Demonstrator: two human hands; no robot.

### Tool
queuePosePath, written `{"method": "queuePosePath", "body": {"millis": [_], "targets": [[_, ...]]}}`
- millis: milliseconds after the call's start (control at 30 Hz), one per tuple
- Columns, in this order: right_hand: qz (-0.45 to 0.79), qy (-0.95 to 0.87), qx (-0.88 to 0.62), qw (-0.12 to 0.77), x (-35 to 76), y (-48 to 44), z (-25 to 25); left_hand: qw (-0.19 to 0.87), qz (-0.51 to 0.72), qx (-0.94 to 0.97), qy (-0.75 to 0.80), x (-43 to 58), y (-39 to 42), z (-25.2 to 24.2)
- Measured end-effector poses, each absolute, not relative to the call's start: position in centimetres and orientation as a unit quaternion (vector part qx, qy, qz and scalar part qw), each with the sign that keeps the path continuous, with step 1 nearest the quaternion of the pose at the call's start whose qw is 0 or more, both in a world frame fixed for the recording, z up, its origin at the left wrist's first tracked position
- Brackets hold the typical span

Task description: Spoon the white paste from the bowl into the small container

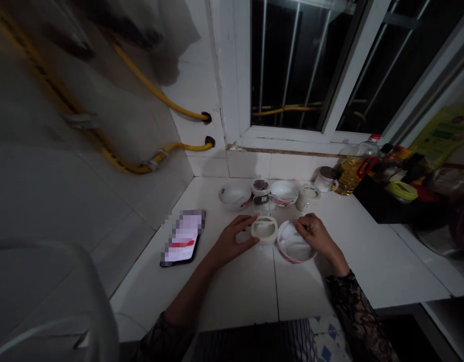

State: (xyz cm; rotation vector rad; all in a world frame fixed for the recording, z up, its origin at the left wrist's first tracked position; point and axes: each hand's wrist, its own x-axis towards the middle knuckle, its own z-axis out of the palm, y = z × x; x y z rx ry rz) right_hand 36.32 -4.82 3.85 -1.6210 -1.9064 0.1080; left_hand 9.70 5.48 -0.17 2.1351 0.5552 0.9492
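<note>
My left hand [234, 239] has its thumb and fingers around the left side of a small cream-coloured jar [264, 240] with a rounded square rim. Just right of the jar stands a bowl [298, 260] with a pinkish outer pattern and whitish contents. Over the bowl's upper right rim, my right hand [314, 232] is closed in a pinch. What lies between those fingers is too dim to make out. Behind the two vessels are a left bowl [235, 197], a second white bowl [285, 192] and another cream jar [308, 198].
A lit phone [184, 239] lies on the tiled counter [241, 296] at left. At the back stand a dark-lidded jar [260, 186], a mug [326, 179] and an oil bottle [349, 173]. A black box [381, 201] holds condiments. Yellow pipes [179, 106] run along the wall.
</note>
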Motion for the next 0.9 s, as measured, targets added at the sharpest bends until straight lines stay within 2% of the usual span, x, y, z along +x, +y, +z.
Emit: {"method": "queuePosePath", "body": {"millis": [233, 500, 767, 900], "targets": [[0.118, -0.699, -0.615, 0.347, 36.4, -5.3, 4.3, 0.355, 0.375, 0.831, 0.209, 9.7, 5.5, -0.2], [0.210, -0.577, -0.658, 0.436, 37.4, -5.3, 4.4, 0.352, 0.371, 0.833, 0.211, 9.7, 5.5, -0.2], [0.198, -0.513, -0.672, 0.496, 37.9, -5.2, 4.6, 0.357, 0.374, 0.829, 0.213, 9.8, 5.5, -0.3], [0.148, -0.490, -0.667, 0.542, 36.4, -4.8, 4.9, 0.369, 0.366, 0.827, 0.216, 9.8, 5.5, -0.1]]}}
